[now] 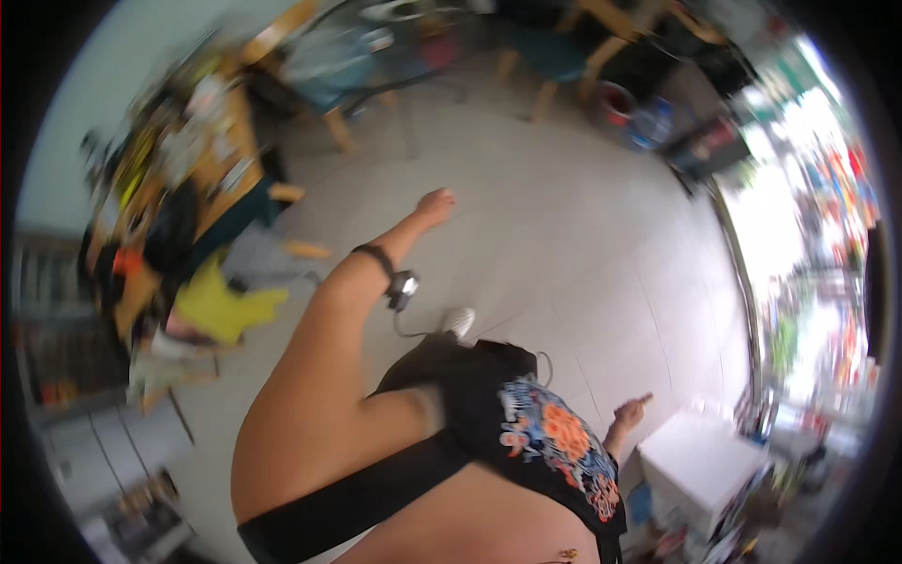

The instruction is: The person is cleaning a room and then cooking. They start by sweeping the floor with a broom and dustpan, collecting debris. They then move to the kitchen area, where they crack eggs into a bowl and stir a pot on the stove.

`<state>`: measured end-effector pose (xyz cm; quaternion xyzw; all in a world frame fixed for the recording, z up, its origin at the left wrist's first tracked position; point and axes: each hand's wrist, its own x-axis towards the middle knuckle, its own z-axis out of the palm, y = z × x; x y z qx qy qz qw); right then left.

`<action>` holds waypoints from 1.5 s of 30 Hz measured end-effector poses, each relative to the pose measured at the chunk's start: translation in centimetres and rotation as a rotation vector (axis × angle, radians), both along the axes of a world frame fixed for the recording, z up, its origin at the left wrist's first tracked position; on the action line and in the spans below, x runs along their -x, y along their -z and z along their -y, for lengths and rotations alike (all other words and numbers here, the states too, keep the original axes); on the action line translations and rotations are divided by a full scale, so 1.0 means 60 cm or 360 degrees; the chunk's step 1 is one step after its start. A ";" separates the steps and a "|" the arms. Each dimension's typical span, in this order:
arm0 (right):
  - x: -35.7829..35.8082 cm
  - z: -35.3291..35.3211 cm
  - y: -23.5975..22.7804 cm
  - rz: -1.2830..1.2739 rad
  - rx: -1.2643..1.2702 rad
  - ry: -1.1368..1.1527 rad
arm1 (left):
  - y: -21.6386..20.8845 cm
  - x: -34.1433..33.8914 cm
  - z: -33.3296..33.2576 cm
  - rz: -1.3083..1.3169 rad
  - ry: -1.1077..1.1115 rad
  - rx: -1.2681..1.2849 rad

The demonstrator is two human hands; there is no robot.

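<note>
My left hand (435,207) is stretched out ahead over the tiled floor, its fingers curled in and nothing visible in them. A black strap (374,256) circles that forearm and carries a small silver-and-black device (402,289) with a cable. Lower and to the right, my right hand (633,411) hangs beside my body, at least one finger extended and no object seen in it. The nearest thing to it is a white box-shaped piece (700,461). Below are my black flower-patterned top (564,432) and one light shoe (458,322).
A cluttered wooden table (240,132) stands at left, with a yellow cloth (225,303) near it. Chairs with teal seats (548,54) are at the far side. A water bottle (650,124) and red-rimmed bin (615,101) stand far right, before a bright doorway (766,226).
</note>
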<state>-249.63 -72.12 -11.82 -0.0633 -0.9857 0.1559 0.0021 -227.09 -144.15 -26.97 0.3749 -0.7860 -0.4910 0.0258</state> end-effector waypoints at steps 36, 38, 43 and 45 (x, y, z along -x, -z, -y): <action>0.586 0.433 0.083 0.0616 -0.0218 0.0140 | 0.178 0.427 0.229 0.0619 -0.0299 -0.0882; 0.595 0.459 0.063 0.0508 -0.0185 0.0088 | 0.188 0.506 0.283 0.0509 -0.0101 -0.0611; 0.646 0.527 -0.011 0.0166 -0.0202 -0.0184 | 0.195 0.733 0.373 0.0405 0.0157 -0.0265; 0.633 0.509 -0.018 0.0186 -0.0245 -0.0124 | 0.193 0.807 0.367 0.0305 0.0179 -0.0297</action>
